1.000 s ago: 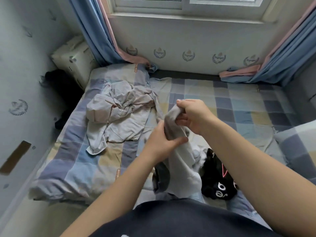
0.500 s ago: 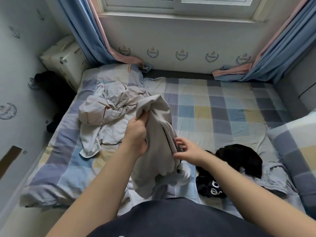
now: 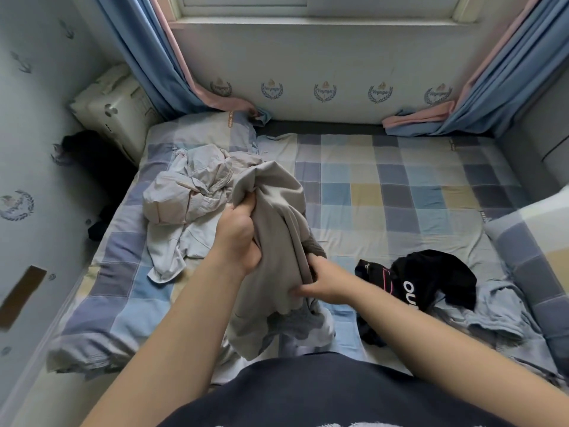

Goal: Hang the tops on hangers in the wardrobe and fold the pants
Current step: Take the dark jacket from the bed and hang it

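Observation:
A beige-grey garment (image 3: 277, 211) hangs bunched over the bed in front of me. My left hand (image 3: 237, 235) grips its upper part, fingers curled into the cloth. My right hand (image 3: 320, 285) pinches a lower fold near the hem. A crumpled pale shirt (image 3: 187, 198) lies on the bed to the left, behind the held garment. A black garment with white lettering (image 3: 431, 282) lies on the bed to the right. A light blue garment (image 3: 495, 312) lies flat beside it.
The bed's checked blue, grey and yellow cover (image 3: 400, 195) fills the view. A checked pillow (image 3: 542, 257) sits at the right edge. A cream box (image 3: 114, 109) and dark clothing (image 3: 89, 155) sit at the left wall. Blue and pink curtains (image 3: 160, 57) hang by the window.
My left hand lifted the beige garment higher and to the left. My right hand dropped from the top of the cloth to a lower fold. The black garment came into full view.

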A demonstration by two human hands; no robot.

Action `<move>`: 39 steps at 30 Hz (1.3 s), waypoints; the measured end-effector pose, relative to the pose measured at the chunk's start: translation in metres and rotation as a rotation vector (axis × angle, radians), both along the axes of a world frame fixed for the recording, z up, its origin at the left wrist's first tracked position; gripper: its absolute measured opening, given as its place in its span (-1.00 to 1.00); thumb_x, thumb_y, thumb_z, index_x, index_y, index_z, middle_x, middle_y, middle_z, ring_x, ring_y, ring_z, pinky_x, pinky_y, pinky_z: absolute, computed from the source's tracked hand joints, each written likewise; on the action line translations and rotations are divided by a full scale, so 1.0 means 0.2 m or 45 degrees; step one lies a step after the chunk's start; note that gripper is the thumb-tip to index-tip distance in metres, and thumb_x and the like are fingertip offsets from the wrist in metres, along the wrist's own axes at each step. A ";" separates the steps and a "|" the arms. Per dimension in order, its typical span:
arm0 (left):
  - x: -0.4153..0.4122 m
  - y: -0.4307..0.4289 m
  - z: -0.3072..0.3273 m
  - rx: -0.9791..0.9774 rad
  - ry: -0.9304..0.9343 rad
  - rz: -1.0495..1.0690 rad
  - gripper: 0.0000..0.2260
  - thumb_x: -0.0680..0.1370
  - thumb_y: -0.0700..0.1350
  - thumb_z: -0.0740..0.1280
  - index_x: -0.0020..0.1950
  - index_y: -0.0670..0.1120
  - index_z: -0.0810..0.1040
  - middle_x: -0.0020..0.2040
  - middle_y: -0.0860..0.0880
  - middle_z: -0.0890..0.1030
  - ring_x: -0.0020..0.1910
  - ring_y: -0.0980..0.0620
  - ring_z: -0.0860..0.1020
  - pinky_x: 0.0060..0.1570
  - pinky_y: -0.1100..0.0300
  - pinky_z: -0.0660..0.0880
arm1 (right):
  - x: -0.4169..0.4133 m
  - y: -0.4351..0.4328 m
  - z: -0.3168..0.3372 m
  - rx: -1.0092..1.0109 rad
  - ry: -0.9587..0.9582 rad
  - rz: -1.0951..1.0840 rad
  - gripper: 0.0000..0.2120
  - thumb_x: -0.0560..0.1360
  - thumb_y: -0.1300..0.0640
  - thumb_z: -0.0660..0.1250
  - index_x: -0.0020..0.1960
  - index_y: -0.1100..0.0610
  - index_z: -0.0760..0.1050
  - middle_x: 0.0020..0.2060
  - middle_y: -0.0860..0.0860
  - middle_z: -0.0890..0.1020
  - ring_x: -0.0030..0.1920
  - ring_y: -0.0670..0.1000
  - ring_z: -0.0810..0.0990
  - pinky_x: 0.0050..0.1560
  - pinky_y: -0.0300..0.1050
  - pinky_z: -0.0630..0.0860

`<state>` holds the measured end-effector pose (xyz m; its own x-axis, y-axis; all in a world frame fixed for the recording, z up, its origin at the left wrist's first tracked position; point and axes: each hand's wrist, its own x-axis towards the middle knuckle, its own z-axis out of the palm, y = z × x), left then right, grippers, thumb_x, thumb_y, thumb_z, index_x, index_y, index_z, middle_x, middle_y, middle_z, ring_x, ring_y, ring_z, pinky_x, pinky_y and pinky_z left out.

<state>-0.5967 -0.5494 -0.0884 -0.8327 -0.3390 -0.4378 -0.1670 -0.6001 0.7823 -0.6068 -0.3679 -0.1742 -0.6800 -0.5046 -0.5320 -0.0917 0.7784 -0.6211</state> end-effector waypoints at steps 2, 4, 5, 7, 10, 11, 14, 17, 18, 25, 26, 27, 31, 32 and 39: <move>-0.01 0.01 0.02 0.014 -0.004 -0.012 -0.66 0.69 -0.01 0.23 0.36 -0.18 0.55 0.21 -0.22 0.66 0.22 -0.14 0.63 0.27 -0.12 0.55 | 0.02 -0.05 -0.06 0.085 0.102 -0.066 -0.56 0.48 -0.07 0.38 0.32 0.04 0.47 0.19 0.09 0.55 0.18 0.19 0.54 0.17 0.12 0.54; -0.01 -0.01 0.03 -0.022 0.028 0.026 -0.69 0.69 -0.02 0.25 0.31 -0.18 0.58 0.15 -0.19 0.69 0.16 -0.12 0.67 0.13 -0.03 0.62 | 0.00 -0.04 -0.08 0.127 0.193 -0.139 -0.71 0.56 0.14 0.26 0.26 0.02 0.55 0.15 0.13 0.60 0.13 0.24 0.58 0.13 0.13 0.57; -0.01 -0.04 0.03 -0.070 0.049 0.060 -0.71 0.68 -0.02 0.27 0.28 -0.17 0.59 0.11 -0.16 0.71 0.12 -0.10 0.68 0.06 0.01 0.64 | -0.02 -0.02 -0.07 0.119 0.209 -0.160 -0.71 0.56 0.18 0.23 0.22 0.01 0.58 0.10 0.13 0.63 0.08 0.23 0.60 0.09 0.12 0.59; -0.02 -0.10 0.03 -0.339 0.032 0.101 -0.76 0.66 0.01 0.31 0.21 -0.09 0.61 0.04 -0.05 0.73 0.11 -0.07 0.68 0.00 0.09 0.64 | -0.06 0.04 -0.03 0.030 0.196 -0.251 -0.73 0.56 0.22 0.19 0.07 0.03 0.64 -0.08 0.14 0.68 -0.13 0.19 0.67 -0.10 0.10 0.65; -0.02 -0.17 -0.01 -0.880 0.010 -0.082 -0.62 0.60 0.04 0.38 0.40 0.01 0.49 0.19 0.24 0.55 0.26 0.13 0.53 0.11 0.32 0.47 | -0.13 0.08 0.10 -0.223 0.064 -0.539 -0.75 0.64 0.17 0.18 -0.15 0.17 0.54 -0.49 0.14 0.59 -0.50 0.15 0.64 -0.51 -0.04 0.59; 0.00 -0.16 -0.03 -1.024 -0.012 -0.144 -0.49 0.57 0.04 0.42 0.50 0.02 0.39 0.27 0.25 0.46 0.30 0.17 0.45 0.20 0.30 0.42 | -0.15 0.07 0.14 -0.301 0.014 -0.618 -0.72 0.66 0.11 0.21 -0.18 0.21 0.49 -0.57 0.11 0.54 -0.54 0.13 0.63 -0.56 -0.08 0.56; 0.08 -0.05 -0.10 -1.318 -0.040 -0.258 -0.58 0.48 0.04 0.52 0.29 0.03 0.51 0.23 0.09 0.54 0.18 0.10 0.51 0.25 0.15 0.45 | -0.18 0.00 0.31 -0.573 -0.198 -0.837 -0.64 0.67 0.04 0.24 -0.22 0.22 0.40 -0.62 0.03 0.46 -0.54 0.05 0.63 -0.59 -0.19 0.49; 0.19 0.13 -0.16 -1.122 -0.021 -0.596 -0.68 0.43 0.06 0.57 0.06 -0.01 0.56 -0.02 0.07 0.63 -0.05 0.05 0.61 -0.01 0.25 0.55 | -0.20 -0.04 0.48 -0.747 -0.339 -0.890 -0.62 0.70 0.02 0.17 -0.24 0.18 0.43 -0.56 -0.01 0.50 -0.48 -0.01 0.64 -0.55 -0.25 0.47; 0.21 0.19 -0.18 -1.074 -0.013 -0.700 -0.58 0.38 0.12 0.58 0.11 -0.01 0.55 0.02 0.04 0.63 0.00 0.05 0.62 0.03 0.22 0.56 | -0.20 -0.05 0.54 -0.787 -0.379 -0.888 -0.61 0.71 0.00 0.15 -0.22 0.17 0.45 -0.53 0.00 0.52 -0.45 -0.01 0.64 -0.53 -0.26 0.47; 0.16 0.41 -0.20 -1.242 -0.097 -0.653 -0.43 0.36 0.27 0.45 0.26 0.02 0.46 0.22 0.00 0.56 0.21 -0.02 0.54 0.16 -0.07 0.53 | -0.24 -0.06 0.89 -1.124 -0.535 -0.899 -0.61 0.71 -0.04 0.09 -0.15 0.15 0.47 -0.49 -0.02 0.60 -0.42 -0.05 0.65 -0.51 -0.31 0.47; 0.15 0.41 -0.20 -1.257 -0.066 -0.629 -0.58 0.48 0.18 0.40 0.26 0.02 0.50 0.19 0.01 0.60 0.19 -0.05 0.56 0.13 -0.06 0.53 | -0.25 -0.05 0.92 -1.169 -0.524 -0.914 -0.60 0.71 -0.04 0.09 -0.17 0.15 0.48 -0.49 -0.03 0.61 -0.42 -0.05 0.66 -0.51 -0.32 0.47; 0.14 0.40 -0.20 -1.277 -0.030 -0.596 -0.71 0.57 0.08 0.34 0.25 0.02 0.54 0.16 0.01 0.64 0.18 -0.07 0.58 0.11 -0.05 0.53 | -0.26 -0.04 0.95 -1.207 -0.510 -0.933 -0.59 0.71 -0.03 0.09 -0.17 0.15 0.49 -0.48 -0.03 0.62 -0.41 -0.05 0.66 -0.50 -0.32 0.48; 0.13 0.37 -0.17 -1.165 0.253 -0.457 -0.79 0.66 -0.07 0.25 0.24 -0.04 0.59 0.11 0.05 0.67 0.13 0.03 0.60 0.14 0.02 0.54 | -0.28 0.05 0.94 -1.232 -0.408 -0.934 -0.63 0.72 0.01 0.06 -0.01 0.16 0.57 -0.17 0.03 0.75 -0.17 0.02 0.73 -0.32 -0.22 0.60; 0.12 0.36 -0.14 -1.060 0.310 -0.419 -0.78 0.64 -0.06 0.25 0.24 0.00 0.60 0.08 0.11 0.68 0.11 0.12 0.61 0.11 0.13 0.54 | -0.27 0.08 0.91 -1.212 -0.377 -0.915 -0.67 0.72 0.04 0.07 0.07 0.16 0.56 -0.06 0.05 0.75 -0.09 0.07 0.73 -0.22 -0.14 0.64; 0.09 0.27 -0.05 -0.795 0.206 -0.275 -0.82 0.64 -0.09 0.31 -0.16 -0.01 0.56 -0.22 0.02 0.61 -0.16 0.06 0.57 -0.03 0.00 0.52 | 0.02 0.26 0.44 -0.749 -0.180 -0.515 -0.43 0.48 -0.08 0.49 0.42 -0.03 0.39 0.32 -0.05 0.55 0.27 -0.01 0.58 0.13 -0.15 0.56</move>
<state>-0.5793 -0.4955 -0.0992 -0.9487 -0.3062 -0.0784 -0.0843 0.0059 0.9964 -0.6026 -0.3150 -0.0867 -0.8187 -0.4576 -0.3468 0.2450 0.2680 -0.9318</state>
